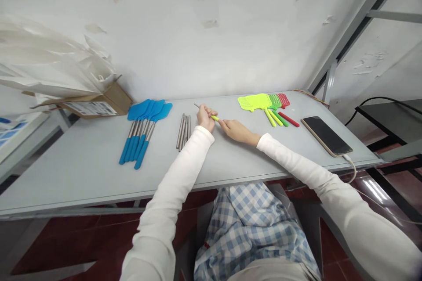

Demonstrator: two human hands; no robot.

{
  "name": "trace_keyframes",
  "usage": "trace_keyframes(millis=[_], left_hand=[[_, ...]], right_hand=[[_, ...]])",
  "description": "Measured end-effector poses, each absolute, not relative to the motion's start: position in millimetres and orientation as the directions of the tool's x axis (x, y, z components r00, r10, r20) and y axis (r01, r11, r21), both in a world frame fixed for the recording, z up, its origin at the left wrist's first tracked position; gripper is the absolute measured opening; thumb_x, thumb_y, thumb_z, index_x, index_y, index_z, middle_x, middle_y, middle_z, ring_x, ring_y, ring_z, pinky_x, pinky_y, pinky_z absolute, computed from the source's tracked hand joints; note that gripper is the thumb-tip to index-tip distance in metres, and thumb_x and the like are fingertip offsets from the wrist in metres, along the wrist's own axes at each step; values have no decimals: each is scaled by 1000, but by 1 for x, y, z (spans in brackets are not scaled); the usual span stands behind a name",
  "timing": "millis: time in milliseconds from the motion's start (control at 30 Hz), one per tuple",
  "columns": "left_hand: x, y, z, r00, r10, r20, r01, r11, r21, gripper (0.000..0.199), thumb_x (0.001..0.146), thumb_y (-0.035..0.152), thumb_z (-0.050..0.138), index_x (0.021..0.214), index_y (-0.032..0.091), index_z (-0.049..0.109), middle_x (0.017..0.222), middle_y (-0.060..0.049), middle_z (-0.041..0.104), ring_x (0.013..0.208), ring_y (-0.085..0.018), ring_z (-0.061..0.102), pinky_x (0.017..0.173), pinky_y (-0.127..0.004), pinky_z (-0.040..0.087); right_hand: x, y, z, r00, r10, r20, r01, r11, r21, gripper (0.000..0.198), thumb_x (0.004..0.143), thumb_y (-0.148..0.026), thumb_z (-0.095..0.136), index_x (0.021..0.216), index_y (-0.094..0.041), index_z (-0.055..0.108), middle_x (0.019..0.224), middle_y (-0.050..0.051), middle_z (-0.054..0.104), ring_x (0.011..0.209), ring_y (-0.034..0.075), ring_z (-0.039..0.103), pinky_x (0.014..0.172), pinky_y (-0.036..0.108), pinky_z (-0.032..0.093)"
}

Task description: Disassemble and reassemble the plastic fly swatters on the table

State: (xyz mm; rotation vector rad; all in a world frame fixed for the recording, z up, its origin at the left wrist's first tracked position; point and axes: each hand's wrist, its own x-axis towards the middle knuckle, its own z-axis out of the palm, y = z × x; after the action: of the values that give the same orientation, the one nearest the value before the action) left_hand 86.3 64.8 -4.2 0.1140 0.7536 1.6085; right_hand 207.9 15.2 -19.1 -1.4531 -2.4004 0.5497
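One grey table surface point(82, 175) carried everything in front of the seated person; a cardboard box point(118, 99) sat against its far edge near the far left corner, perhaps pushed there to leave working room; beside it lay blue swatters point(150, 109), handles towards the near edge, seemingly for easy counting or pick-up; bright swatters point(259, 102) in yellow, green and red overlapped by the far edge, right of the middle; a phone point(326, 136) rested near the right edge, its cable dropping over the near edge; the right hand point(239, 131) pinched a yellow-green handle point(215, 118) between thumb and fingers, above the surface's middle; the left hand point(205, 118) had its fingers curled round a thin rod point(197, 106), likely to steady it in line with the handle, though I couldn't tell whether they joined; metal tubes point(183, 134) lay just left, within close reach.
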Motion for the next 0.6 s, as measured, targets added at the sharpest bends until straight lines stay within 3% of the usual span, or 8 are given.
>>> trace_keyframes(millis=[133, 267, 333, 467, 600], left_hand=[[89, 69, 1, -191, 916, -353, -841, 33, 539, 41, 94, 10, 41, 63, 21, 16, 46, 11, 13, 33, -1, 14, 37, -14, 17], [94, 77, 7, -143, 915, -377, -838, 91, 538, 41, 93, 9, 43, 63, 21, 17, 46, 11, 13, 32, -1, 13, 35, -13, 12], [98, 83, 9, -120, 917, -380, -836, 113, 537, 41, 93, 9, 43, 63, 21, 18, 47, 12, 13, 32, -1, 12, 34, -13, 11], [104, 94, 14, -85, 917, -389, -827, 152, 541, 41, 93, 10, 45, 63, 21, 19, 47, 12, 13, 32, 0, 13, 34, -13, 9], [107, 101, 18, -60, 920, -388, -822, 176, 542, 39, 94, 11, 42, 64, 21, 20, 47, 11, 14, 32, 0, 13, 34, -12, 9]], right_hand=[[204, 6, -16, -423, 904, 66, 775, 399, -490, 50, 107, -38, 20, 96, -15, 63, 97, 13, 73, 86, 19, 66, 74, 27, 37], [206, 5, -13, -410, 908, 83, 801, 402, -443, 41, 106, -30, 23, 103, -16, 61, 94, 12, 71, 81, 20, 63, 71, 28, 35], [207, 6, -11, -373, 924, 87, 806, 369, -463, 39, 106, -29, 25, 96, -16, 60, 89, 11, 69, 77, 20, 61, 70, 29, 34], [209, 7, -3, -272, 957, 101, 686, 266, -677, 42, 105, -34, 27, 69, -21, 44, 66, 3, 53, 63, 16, 47, 64, 29, 30], [213, 5, 3, -340, 938, -64, 303, 45, -952, 44, 105, -40, 24, 65, -23, 28, 54, -7, 25, 48, 10, 24, 52, 25, 21]])
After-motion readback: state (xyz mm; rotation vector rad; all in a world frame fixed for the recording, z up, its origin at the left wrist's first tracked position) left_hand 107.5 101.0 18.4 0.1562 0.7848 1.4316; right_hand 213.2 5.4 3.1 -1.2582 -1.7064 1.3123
